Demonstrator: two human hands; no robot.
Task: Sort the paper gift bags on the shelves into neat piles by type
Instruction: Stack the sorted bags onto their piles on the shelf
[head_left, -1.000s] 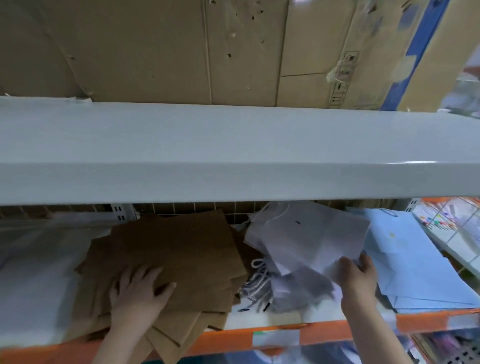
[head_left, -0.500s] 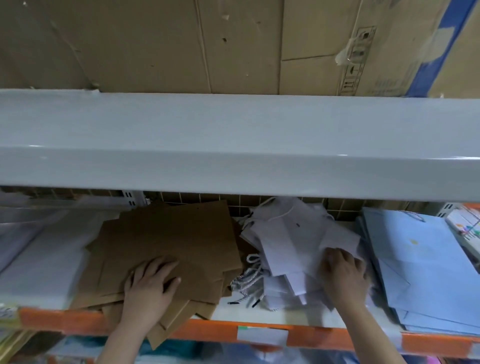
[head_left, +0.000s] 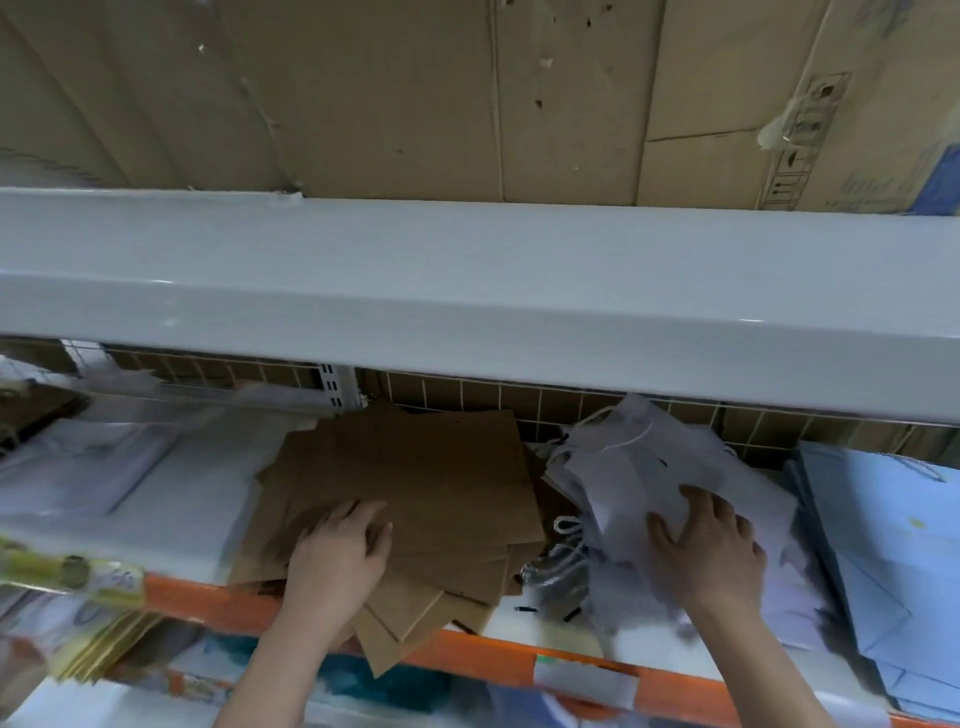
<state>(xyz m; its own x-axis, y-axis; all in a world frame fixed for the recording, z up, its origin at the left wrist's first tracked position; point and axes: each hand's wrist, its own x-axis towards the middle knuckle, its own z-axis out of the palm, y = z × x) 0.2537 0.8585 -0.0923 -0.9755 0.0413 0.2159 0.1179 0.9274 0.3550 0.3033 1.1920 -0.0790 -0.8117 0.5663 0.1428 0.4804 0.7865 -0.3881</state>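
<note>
A fanned pile of flat brown paper bags (head_left: 415, 483) lies mid-shelf, some corners hanging over the front edge. My left hand (head_left: 340, 558) rests flat on top of it, fingers straight. To the right sits a loose heap of white paper bags (head_left: 644, 467) with cord handles (head_left: 561, 561) trailing at its left. My right hand (head_left: 709, 551) presses down on that heap with spread fingers. Light blue bags (head_left: 883, 545) are stacked at the far right.
The shelf has an orange front rail (head_left: 467, 654) with a label. A thick white upper shelf (head_left: 467, 291) overhangs closely, with cardboard boxes (head_left: 415, 93) on it. White plastic-wrapped packs (head_left: 130, 467) lie on the left. A wire grid backs the shelf.
My right hand let go of the white bag it held up and came down flat on the white heap. My left hand stayed on the brown pile. The view shifted left.
</note>
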